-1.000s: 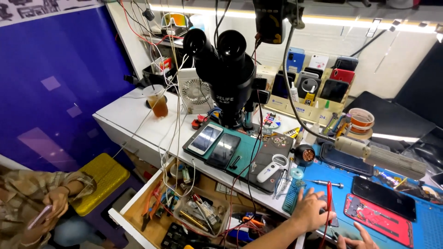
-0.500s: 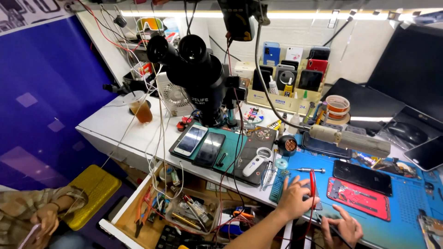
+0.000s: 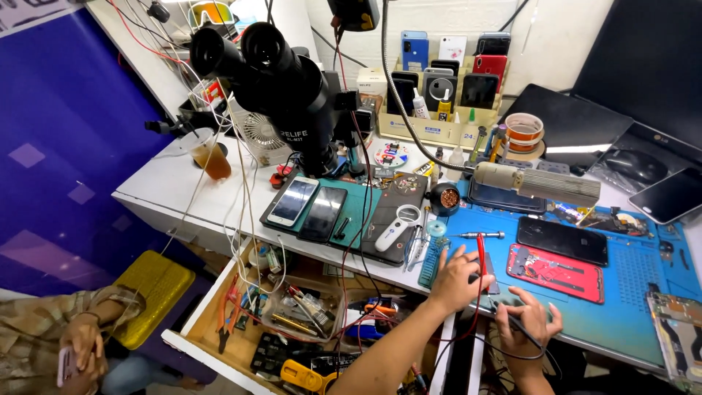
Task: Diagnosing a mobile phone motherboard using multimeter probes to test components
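Note:
My left hand (image 3: 455, 279) rests on the front edge of the blue work mat (image 3: 629, 307), fingers closed on a red test probe (image 3: 480, 247) that points away from me. Its red wire runs down past my wrist. My right hand (image 3: 529, 322) is just to the right and nearer me, gripping a black test probe (image 3: 514, 322) with a black lead. Right beyond both hands lies an opened phone with a red inside (image 3: 556, 272), and past it a black phone (image 3: 561, 240) lies flat.
A black stereo microscope (image 3: 281, 80) stands over two phones (image 3: 307, 206) on a green mat. An open drawer (image 3: 285, 318) of tools and wires is below my left arm. A drink cup (image 3: 208, 155) stands far left, a phone rack (image 3: 446, 84) at the back. Another person's hands (image 3: 79, 350) hold a phone at lower left.
My head view has swung so the bench sits further left and closer. Both hands stay at the mat's front edge, and my right hand with the black probe has come fully into view.

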